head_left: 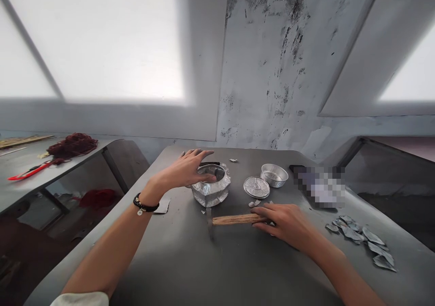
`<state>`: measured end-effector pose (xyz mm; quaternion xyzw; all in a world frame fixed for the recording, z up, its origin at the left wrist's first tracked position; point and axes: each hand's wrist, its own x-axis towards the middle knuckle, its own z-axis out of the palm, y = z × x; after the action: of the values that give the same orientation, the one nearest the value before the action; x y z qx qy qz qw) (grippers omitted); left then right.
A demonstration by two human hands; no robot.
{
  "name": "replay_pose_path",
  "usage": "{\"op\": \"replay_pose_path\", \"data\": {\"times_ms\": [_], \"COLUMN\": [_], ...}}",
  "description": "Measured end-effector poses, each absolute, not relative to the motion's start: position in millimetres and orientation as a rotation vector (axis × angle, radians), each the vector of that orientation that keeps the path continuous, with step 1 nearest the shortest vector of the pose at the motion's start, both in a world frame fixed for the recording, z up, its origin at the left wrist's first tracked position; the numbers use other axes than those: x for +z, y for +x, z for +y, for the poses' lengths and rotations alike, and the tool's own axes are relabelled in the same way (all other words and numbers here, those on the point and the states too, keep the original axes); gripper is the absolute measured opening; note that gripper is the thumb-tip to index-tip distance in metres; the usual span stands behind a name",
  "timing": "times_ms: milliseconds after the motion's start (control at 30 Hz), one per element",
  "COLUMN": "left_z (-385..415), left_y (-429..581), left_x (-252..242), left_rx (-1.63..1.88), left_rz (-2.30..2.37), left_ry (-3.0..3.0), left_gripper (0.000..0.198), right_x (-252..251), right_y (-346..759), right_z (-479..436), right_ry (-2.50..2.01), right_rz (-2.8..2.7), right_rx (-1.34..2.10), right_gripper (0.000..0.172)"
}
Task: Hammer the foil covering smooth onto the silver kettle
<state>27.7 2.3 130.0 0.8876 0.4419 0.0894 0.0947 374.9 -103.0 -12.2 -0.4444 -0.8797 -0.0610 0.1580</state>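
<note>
Now your left hand [188, 168] rests over the far rim of a dented silver vessel [211, 189], fingers spread and curled loosely on its top edge, steadying it rather than gripping tight. The vessel sits near the middle of the grey tabletop [204, 260]. Your right hand [288, 222] lies low on the tabletop, fingers laid along the wooden handle of a hammer [234, 219]; the handle runs left to right, its dark head at the left end, just near of the vessel. Whether the fingers fully close round the handle, you cannot tell. The hands are well apart, vessel and hammer between them.

Right of the vessel: a flat round metal lid [256, 187], and beyond it a small shallow metal bowl [274, 175], the two just beside each other. Small pale scraps [254, 203] lie between lid and hammer. Far right, a heap of cut metal shards [363, 238]. A beaded bracelet [144, 204] circles your left wrist. On a separate table at far left: a dark red bundle of thread [72, 145].
</note>
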Motion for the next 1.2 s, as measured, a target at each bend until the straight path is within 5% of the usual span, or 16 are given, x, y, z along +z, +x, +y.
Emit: {"op": "replay_pose_path", "data": {"times_ms": [400, 1200], "left_z": [-0.4, 1.6], "left_y": [38.0, 38.5], "left_x": [117.8, 127.3], "left_rx": [0.014, 0.287], "left_rz": [1.31, 1.274], "left_ry": [2.618, 2.671], "left_gripper": [0.096, 0.108], "right_x": [-12.2, -13.5], "right_y": [373.8, 375.1], "right_z": [-103.0, -101.2], "right_ry": [-1.272, -1.269], "right_rz": [-2.52, -2.52], "right_rx": [-0.179, -0.145], "right_gripper": [0.021, 0.025]}}
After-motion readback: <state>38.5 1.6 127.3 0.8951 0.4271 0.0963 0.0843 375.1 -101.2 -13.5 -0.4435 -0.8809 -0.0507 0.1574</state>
